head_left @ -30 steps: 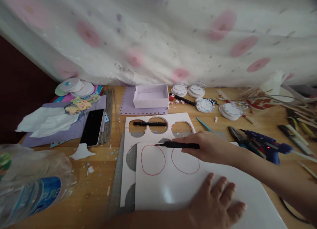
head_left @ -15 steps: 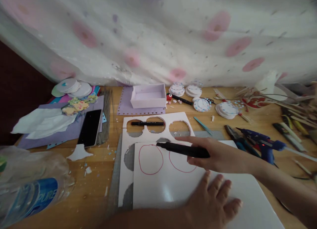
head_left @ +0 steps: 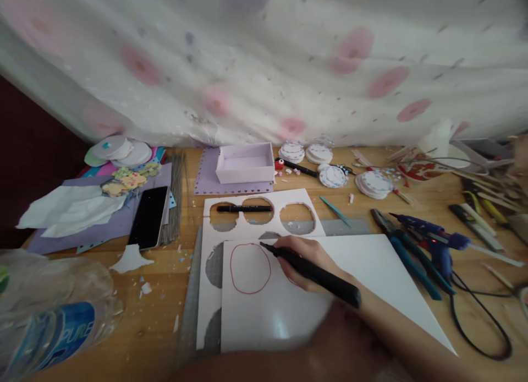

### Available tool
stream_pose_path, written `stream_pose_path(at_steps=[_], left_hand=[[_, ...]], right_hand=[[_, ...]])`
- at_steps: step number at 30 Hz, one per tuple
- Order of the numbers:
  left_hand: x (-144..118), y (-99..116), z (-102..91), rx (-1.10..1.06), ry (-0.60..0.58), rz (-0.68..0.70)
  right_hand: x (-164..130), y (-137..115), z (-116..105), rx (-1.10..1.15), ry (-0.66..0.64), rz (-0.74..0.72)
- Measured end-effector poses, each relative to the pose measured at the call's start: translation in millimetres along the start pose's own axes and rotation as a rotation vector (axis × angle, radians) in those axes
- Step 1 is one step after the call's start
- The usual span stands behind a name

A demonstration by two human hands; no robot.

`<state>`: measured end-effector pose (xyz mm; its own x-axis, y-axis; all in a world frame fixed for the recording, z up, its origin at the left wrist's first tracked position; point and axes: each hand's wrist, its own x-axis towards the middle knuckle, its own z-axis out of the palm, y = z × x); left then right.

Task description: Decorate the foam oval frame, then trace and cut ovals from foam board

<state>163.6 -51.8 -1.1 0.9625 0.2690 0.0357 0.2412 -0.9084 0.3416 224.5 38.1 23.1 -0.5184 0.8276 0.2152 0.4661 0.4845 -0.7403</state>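
Note:
My right hand point(head_left: 307, 258) is closed round a black craft knife point(head_left: 317, 272). Its thin dark tip touches or hovers just above the white board point(head_left: 371, 261), near the top right of a red hand-drawn circle point(head_left: 250, 293). A second red circle is mostly covered by my right hand. My left hand point(head_left: 342, 332) lies low over the board, beneath my right forearm; its fingers are hidden and blurred. Under the white board is another white sheet point(head_left: 276, 228) with round holes cut out, and a black marker point(head_left: 245, 208) lies across two of them.
A clear bottle point(head_left: 61, 321) stands at lower left, near a phone point(head_left: 148, 217). Behind the sheets sits a lilac box point(head_left: 245, 164). Stacked paper discs point(head_left: 373, 184) are at the back. Pliers point(head_left: 406, 250) and a blue glue gun point(head_left: 437, 239) with its cable lie on the right.
My right hand has turned the craft knife from nearly level to slanting down right, with the tip staying near the circle. My right forearm now covers my left hand's fingers.

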Motion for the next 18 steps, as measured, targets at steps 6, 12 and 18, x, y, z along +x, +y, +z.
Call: stream_pose_path(at_steps=[6, 12, 18], left_hand=[[-0.9, 0.7, 4.7, 0.068, 0.087, -0.004], [-1.0, 1.7, 13.0, 0.073, 0.128, -0.019], [-0.2, 1.8, 11.4, 0.02, 0.062, -0.015]], right_hand=[[-9.9, 3.0, 5.1, 0.003, 0.12, -0.027], [-6.6, 0.1, 9.7, -0.046, 0.117, -0.07], [-6.3, 2.6, 13.3, -0.096, 0.144, -0.156]])
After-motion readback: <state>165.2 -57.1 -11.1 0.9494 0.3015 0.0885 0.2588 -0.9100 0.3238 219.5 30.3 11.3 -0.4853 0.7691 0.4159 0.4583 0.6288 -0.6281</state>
